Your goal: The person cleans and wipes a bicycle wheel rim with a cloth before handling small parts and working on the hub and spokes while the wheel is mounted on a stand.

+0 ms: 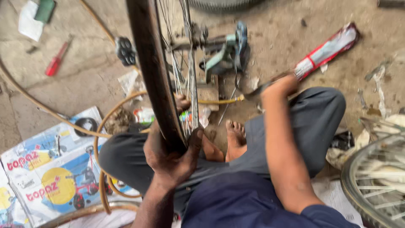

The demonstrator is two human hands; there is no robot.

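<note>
A person sitting on a concrete floor [84,76] steadies an upright bicycle wheel [158,80], the left hand [171,158] clenched around its dark tyre at the lowest part of the rim, thumb on one side and fingers on the other. The wheel rises straight up from that grip and out of the top of the view, its spokes [185,63] just right of the grip and its hub held in a pale green stand [223,52] above and to the right. The right hand [283,85] reaches well away to the upper right of the grip, toward a thin dark tool [253,90] on the floor; motion blur hides whether that hand is closed on it or only touching it. Bare feet [234,137] rest just right of the grip, between the grey trouser legs. A printed cardboard box [50,169] lies to the left, with tan hose [101,139] looping over it. A red screwdriver [57,61] sits far up and left, a red-and-white packet [327,50] far up and right, and a second spoked wheel [375,177] at the right edge.
</note>
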